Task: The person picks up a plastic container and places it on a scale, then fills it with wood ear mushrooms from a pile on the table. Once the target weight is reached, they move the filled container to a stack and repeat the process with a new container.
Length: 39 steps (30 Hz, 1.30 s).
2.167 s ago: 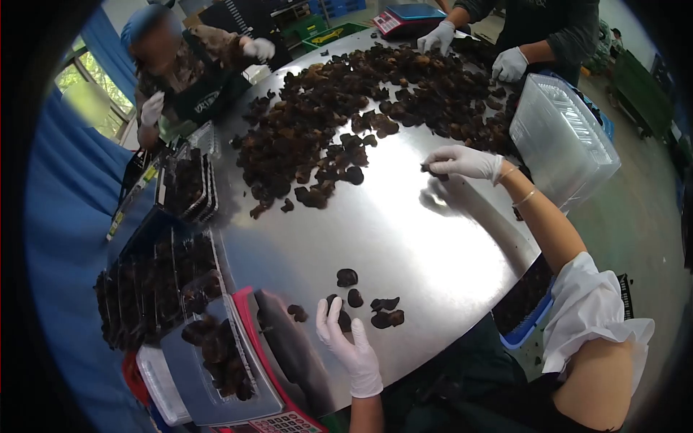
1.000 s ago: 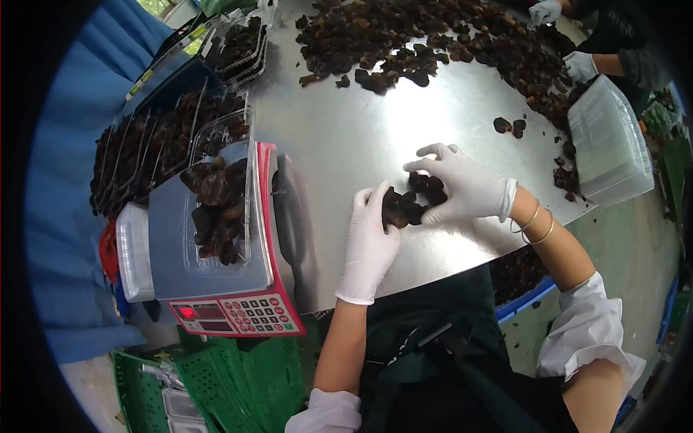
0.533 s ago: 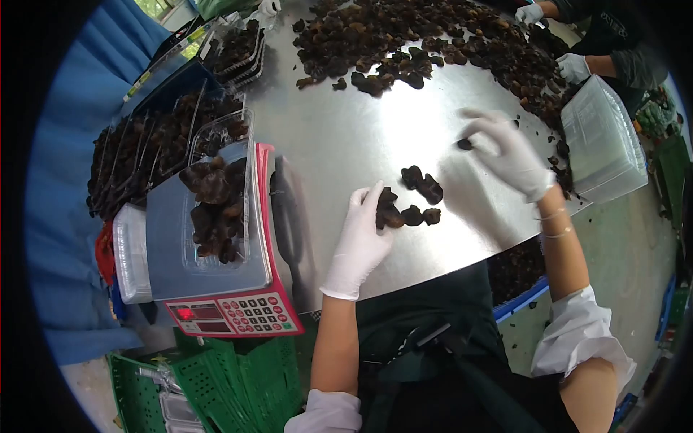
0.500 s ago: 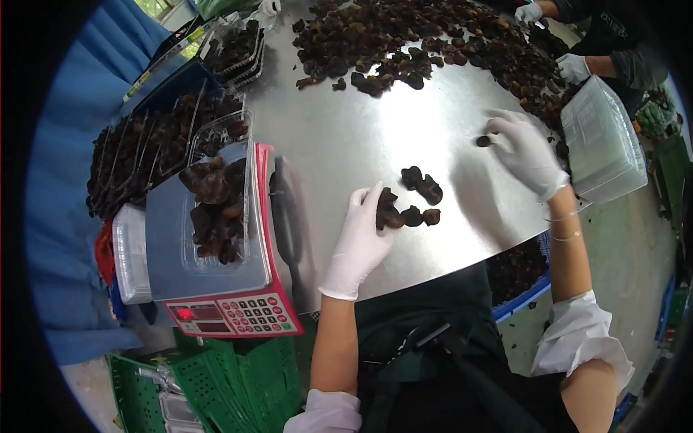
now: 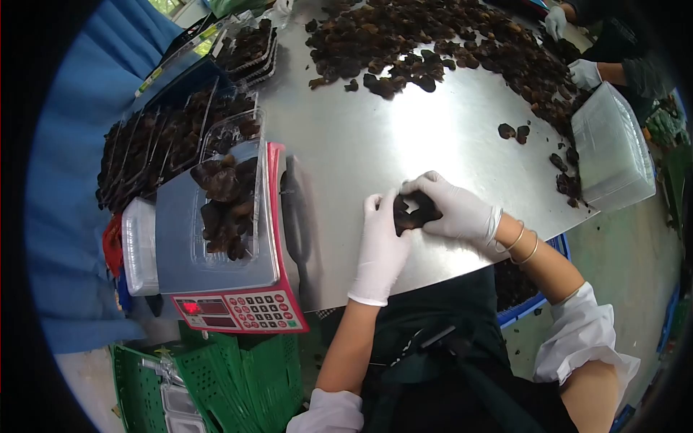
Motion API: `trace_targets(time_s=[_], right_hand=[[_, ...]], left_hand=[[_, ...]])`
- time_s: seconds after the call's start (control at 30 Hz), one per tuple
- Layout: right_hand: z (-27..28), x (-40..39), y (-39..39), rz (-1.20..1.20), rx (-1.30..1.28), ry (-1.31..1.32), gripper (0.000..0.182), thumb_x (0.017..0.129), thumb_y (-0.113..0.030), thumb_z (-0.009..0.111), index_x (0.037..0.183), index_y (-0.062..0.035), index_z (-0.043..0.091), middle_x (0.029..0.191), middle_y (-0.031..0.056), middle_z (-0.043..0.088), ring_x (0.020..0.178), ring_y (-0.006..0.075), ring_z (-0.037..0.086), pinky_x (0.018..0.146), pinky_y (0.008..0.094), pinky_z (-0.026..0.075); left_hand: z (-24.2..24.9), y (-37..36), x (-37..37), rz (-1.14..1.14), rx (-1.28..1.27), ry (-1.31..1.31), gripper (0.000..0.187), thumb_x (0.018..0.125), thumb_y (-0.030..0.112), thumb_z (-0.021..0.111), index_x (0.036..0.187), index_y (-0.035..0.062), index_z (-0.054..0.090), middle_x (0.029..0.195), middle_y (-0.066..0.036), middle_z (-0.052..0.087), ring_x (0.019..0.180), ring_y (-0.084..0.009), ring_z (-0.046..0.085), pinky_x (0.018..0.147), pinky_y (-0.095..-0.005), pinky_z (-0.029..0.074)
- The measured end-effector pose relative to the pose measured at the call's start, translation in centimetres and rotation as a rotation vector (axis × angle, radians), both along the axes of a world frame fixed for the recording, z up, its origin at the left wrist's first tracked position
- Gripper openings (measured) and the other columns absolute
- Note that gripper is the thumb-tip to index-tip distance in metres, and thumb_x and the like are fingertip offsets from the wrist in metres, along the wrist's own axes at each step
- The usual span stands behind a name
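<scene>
White gloves cover both hands. My left hand (image 5: 382, 245) has its thumb and fingers closed around dark brown wood ear mushrooms (image 5: 406, 220) near the table's front edge. From the other side, my right hand (image 5: 456, 207) presses its fingers against the same small cluster, and the two hands almost meet. Gloves hide part of the pieces. To the left, a clear plastic tray (image 5: 258, 242) with more wood ears (image 5: 227, 216) sits on a red electronic scale (image 5: 283, 317). Two loose pieces (image 5: 513, 133) lie beyond my right hand.
A large heap of wood ears (image 5: 419, 36) spreads over the far metal table (image 5: 339, 144). Filled trays (image 5: 162, 137) stand behind the scale; stacked clear trays (image 5: 613, 148) rise at right. Green crates (image 5: 231, 375) and a blue basket (image 5: 538, 299) sit below. Another person's gloved hands (image 5: 583, 73) work at far right.
My right hand has come in from the right to meet my left hand. The loose pieces beside my left hand are now gathered between both hands. The view has shifted slightly.
</scene>
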State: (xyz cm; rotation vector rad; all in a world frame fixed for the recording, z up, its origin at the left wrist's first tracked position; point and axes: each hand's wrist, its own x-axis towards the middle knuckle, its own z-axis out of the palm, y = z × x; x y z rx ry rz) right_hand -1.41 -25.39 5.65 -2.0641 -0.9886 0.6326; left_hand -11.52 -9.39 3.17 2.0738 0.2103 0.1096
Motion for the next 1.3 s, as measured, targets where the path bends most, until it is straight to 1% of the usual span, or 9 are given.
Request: trace_targets(time_s=[0.1, 0.23, 0.43, 0.63, 0.87, 1.0, 1.07, 1.1, 1.3], right_hand=[[-1.4, -0.7, 0.9, -0.059, 0.082, -0.042, 0.047, 0.075, -0.003, 0.069, 0.119, -0.0025, 0.054, 0.114, 0.0155, 0.053, 0.108, 0.0295, 0.059, 0.097, 0.0355, 0.05], [-2.2, -0.7, 2.3, -0.141, 0.318, 0.44, 0.04, 0.076, 0.001, 0.064, 0.114, -0.0023, 0.054, 0.112, 0.0105, 0.052, 0.106, 0.0219, 0.057, 0.095, 0.033, 0.048], [5.2, -0.7, 7.3, 0.048, 0.455, 0.312, 0.036, 0.078, 0.001, 0.063, 0.113, -0.0053, 0.055, 0.112, 0.007, 0.051, 0.108, 0.0181, 0.056, 0.094, 0.0325, 0.048], [10.0, 0.0, 19.8, 0.436, 0.644, -0.119, 0.035, 0.077, -0.004, 0.065, 0.112, -0.0037, 0.058, 0.116, 0.0177, 0.052, 0.114, 0.0353, 0.057, 0.1, 0.0351, 0.047], [8.0, 2.9, 21.1, 0.376, 0.727, -0.266, 0.039, 0.087, -0.006, 0.061, 0.126, -0.0097, 0.063, 0.136, 0.0125, 0.051, 0.113, 0.0218, 0.058, 0.091, 0.0309, 0.049], [1.8, 5.6, 15.6, 0.013, 0.483, -0.011, 0.04, 0.094, -0.008, 0.057, 0.133, -0.0081, 0.059, 0.142, 0.0183, 0.048, 0.124, 0.0276, 0.053, 0.1, 0.0347, 0.046], [-3.5, 5.8, 12.8, -0.019, 0.33, -0.503, 0.048, 0.1, -0.025, 0.052, 0.144, -0.0066, 0.047, 0.148, 0.0237, 0.043, 0.139, 0.0371, 0.04, 0.116, 0.0437, 0.033], [-3.9, 5.7, 11.1, -0.01, -0.04, -0.578, 0.062, 0.103, -0.041, 0.043, 0.153, -0.0071, 0.031, 0.156, 0.024, 0.032, 0.148, 0.0383, 0.024, 0.121, 0.0504, 0.02], [-5.8, 14.7, -1.5, -0.628, -0.502, -0.621, 0.075, 0.1, -0.053, 0.037, 0.155, -0.0029, 0.025, 0.161, 0.0206, 0.025, 0.151, 0.0358, 0.02, 0.121, 0.0556, 0.011]], left_hand=[[0.2, -0.6, -0.2, 0.079, 0.003, -0.036, 0.058, 0.078, -0.002, 0.068, 0.134, 0.0021, 0.052, 0.119, -0.014, 0.049, 0.088, -0.022, 0.053, 0.087, -0.0337, 0.05], [0.4, 0.5, -0.6, 0.132, -0.126, -0.026, 0.043, 0.081, 0.002, 0.069, 0.122, 0.0056, 0.057, 0.113, -0.01, 0.052, 0.091, -0.0191, 0.054, 0.088, -0.0338, 0.049], [8.5, 3.5, -3.1, 0.331, -0.017, -0.221, 0.044, 0.079, -0.004, 0.068, 0.121, 0.0052, 0.06, 0.116, -0.008, 0.055, 0.099, -0.0168, 0.057, 0.088, -0.0272, 0.05], [14.1, 11.1, -5.6, 0.641, 0.225, -0.28, 0.048, 0.078, -0.003, 0.069, 0.124, 0.0054, 0.059, 0.115, -0.009, 0.054, 0.094, -0.0178, 0.055, 0.084, -0.0317, 0.051], [12.9, 15.7, -8.3, 0.588, 0.361, -0.177, 0.056, 0.079, 0.001, 0.071, 0.133, 0.0048, 0.056, 0.132, -0.012, 0.054, 0.111, -0.0241, 0.055, 0.096, -0.0348, 0.047], [13.4, 13.3, -9.1, 0.736, 0.463, -0.225, 0.054, 0.082, 0.002, 0.068, 0.134, 0.004, 0.056, 0.136, -0.015, 0.053, 0.126, -0.0292, 0.051, 0.101, -0.0372, 0.044], [12.5, 10.9, -8.1, 0.763, 0.561, -0.378, 0.05, 0.082, -0.001, 0.065, 0.131, 0.0037, 0.059, 0.126, -0.011, 0.059, 0.116, -0.0265, 0.055, 0.096, -0.0357, 0.044], [12.0, 8.8, -7.2, 0.762, 0.518, -0.46, 0.049, 0.082, -0.001, 0.064, 0.131, 0.0044, 0.06, 0.121, -0.009, 0.062, 0.112, -0.0232, 0.057, 0.094, -0.0327, 0.045], [2.3, -2.1, -1.0, -0.12, 0.372, -0.519, 0.042, 0.082, 0.003, 0.066, 0.124, 0.0041, 0.063, 0.117, -0.015, 0.061, 0.107, -0.0352, 0.057, 0.093, -0.0423, 0.048]])
